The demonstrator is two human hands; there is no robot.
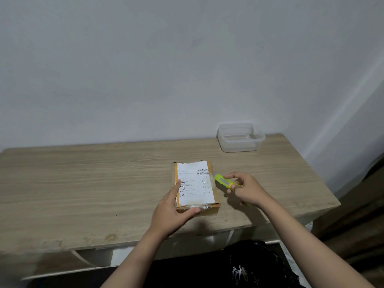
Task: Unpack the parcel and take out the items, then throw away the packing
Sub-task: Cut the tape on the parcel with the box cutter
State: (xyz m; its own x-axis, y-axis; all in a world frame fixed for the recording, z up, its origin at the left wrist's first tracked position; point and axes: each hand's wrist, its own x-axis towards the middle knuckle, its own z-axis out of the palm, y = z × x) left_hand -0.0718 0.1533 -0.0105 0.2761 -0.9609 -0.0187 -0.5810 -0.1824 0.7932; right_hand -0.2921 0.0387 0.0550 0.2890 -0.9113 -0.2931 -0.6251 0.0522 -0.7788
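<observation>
A small brown cardboard parcel (pixel 196 185) with a white shipping label and clear tape lies flat on the wooden table (pixel 83 183). My left hand (pixel 173 212) grips its near left corner, thumb along the front edge and fingers on top. My right hand (pixel 246 189) holds a yellow-green utility knife (pixel 223 180), whose tip points at the parcel's right side, close to the taped edge. Whether the blade is out cannot be seen.
A clear plastic container (pixel 241 137) stands at the table's back right, near the wall. The table's right edge lies close to my right arm. A black bag (pixel 255 265) sits below the front edge of the table.
</observation>
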